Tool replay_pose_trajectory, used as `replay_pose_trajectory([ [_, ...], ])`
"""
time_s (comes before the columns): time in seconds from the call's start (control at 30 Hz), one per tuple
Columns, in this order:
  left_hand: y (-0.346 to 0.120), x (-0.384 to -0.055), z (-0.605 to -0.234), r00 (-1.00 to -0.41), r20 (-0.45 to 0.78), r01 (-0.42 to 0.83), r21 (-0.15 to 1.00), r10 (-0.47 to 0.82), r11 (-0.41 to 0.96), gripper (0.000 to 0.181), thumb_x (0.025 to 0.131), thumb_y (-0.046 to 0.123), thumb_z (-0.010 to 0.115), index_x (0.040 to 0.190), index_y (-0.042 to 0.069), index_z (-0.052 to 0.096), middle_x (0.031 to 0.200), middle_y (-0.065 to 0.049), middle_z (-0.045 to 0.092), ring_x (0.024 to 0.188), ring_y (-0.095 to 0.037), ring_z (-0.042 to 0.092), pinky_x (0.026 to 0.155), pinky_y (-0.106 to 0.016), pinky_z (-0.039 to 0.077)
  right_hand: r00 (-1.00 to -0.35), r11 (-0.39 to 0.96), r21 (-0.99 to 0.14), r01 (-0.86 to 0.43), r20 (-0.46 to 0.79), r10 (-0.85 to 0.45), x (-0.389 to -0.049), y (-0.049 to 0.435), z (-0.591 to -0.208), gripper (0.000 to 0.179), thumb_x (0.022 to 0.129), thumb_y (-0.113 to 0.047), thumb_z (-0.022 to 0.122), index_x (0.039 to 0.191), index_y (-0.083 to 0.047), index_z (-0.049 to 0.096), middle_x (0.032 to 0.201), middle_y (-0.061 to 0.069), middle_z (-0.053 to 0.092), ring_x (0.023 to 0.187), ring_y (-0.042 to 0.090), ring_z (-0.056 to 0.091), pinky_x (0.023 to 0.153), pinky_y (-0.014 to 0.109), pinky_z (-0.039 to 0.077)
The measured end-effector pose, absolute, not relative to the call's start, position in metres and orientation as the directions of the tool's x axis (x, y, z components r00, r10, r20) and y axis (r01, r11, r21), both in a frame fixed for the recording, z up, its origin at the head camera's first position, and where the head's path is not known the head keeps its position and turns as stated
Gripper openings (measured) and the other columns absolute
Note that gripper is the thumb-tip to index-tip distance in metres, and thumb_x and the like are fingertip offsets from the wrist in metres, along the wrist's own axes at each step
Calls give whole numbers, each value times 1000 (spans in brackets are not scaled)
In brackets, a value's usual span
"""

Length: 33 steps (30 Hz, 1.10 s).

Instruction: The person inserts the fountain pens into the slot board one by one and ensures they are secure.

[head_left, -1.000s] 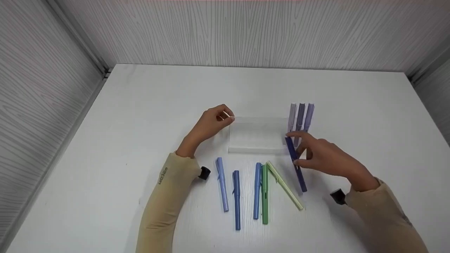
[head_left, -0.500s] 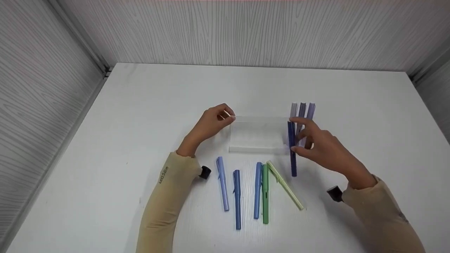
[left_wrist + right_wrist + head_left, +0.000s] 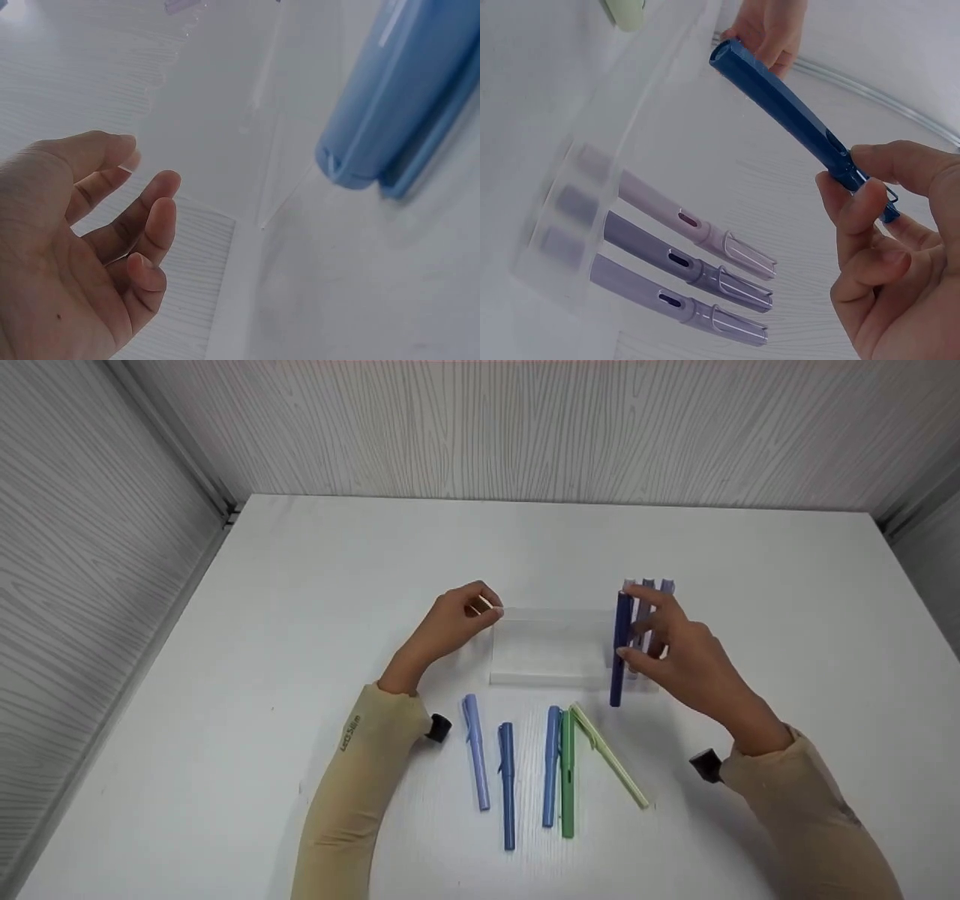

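A clear plastic pen stand (image 3: 551,679) sits mid-table, and my left hand (image 3: 456,622) pinches its upper left corner between thumb and forefinger. My right hand (image 3: 679,656) grips a dark blue pen (image 3: 618,660) near its clip end, holding it lengthwise over the stand's right part. In the right wrist view that blue pen (image 3: 780,109) is off the stand, tilted, its free end pointing up and left. Beside it, several slots away from the left hand, three purple pens (image 3: 671,259) stand in the holder, their lower ends behind its frosted front.
Loose on the table in front of the stand lie a light blue pen (image 3: 477,757), a darker blue pen (image 3: 507,787), a mid-blue pen (image 3: 551,769), a green pen (image 3: 567,780) and a pale green pen (image 3: 611,757). Wood-grain panels (image 3: 525,431) border the table.
My right hand has moved away from me and up over the stand with the dark blue pen, which has swung from slanted to nearly lengthwise. The left hand has stayed in place.
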State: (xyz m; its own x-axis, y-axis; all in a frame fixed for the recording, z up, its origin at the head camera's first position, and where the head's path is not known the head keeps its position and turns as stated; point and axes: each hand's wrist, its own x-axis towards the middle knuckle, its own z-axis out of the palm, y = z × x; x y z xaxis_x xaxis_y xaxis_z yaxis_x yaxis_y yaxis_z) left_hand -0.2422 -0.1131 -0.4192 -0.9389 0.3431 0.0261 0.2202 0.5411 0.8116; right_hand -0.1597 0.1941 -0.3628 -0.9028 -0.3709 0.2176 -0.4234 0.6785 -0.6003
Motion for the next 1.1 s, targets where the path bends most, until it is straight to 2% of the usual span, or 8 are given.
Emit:
replay_pose_trajectory([
  [0.27, -114, -241, -419, -940, 19, 216, 805, 340, 553, 20, 96, 27, 60, 107, 11, 64, 104, -9, 66, 93, -22, 59, 80, -33, 48, -901, 652, -621, -435, 287, -326, -163, 189, -365, 71, 86, -3, 70, 145, -19, 33, 96, 10, 70, 62, 12, 53, 53, 22, 44],
  [0.57, -113, -241, -417, -936, 20, 218, 816, 351, 535, 19, 96, 27, 60, 106, 11, 63, 103, -8, 66, 91, -20, 60, 77, -30, 47, -917, 646, -651, -400, 299, -266, -166, 183, -368, 71, 87, -3, 69, 145, -23, 34, 100, 15, 71, 62, 15, 53, 54, 18, 43],
  [0.93, -113, -241, -416, -933, 25, 226, 817, 358, 531, 18, 96, 26, 60, 105, 11, 63, 103, -9, 66, 91, -21, 60, 77, -30, 47, -890, 680, -590, -436, 393, -230, -173, 180, -379, 69, 84, -1, 71, 142, -20, 38, 99, 13, 72, 60, 14, 51, 51, 20, 39],
  [1.1, -114, -241, -417, -935, 26, 222, 821, 354, 526, 19, 96, 26, 60, 105, 11, 63, 103, -9, 67, 89, -21, 60, 75, -29, 47, -897, 691, -592, -416, 394, -203, -175, 179, -383, 68, 85, -2, 71, 142, -22, 39, 100, 14, 71, 60, 15, 53, 51, 19, 40],
])
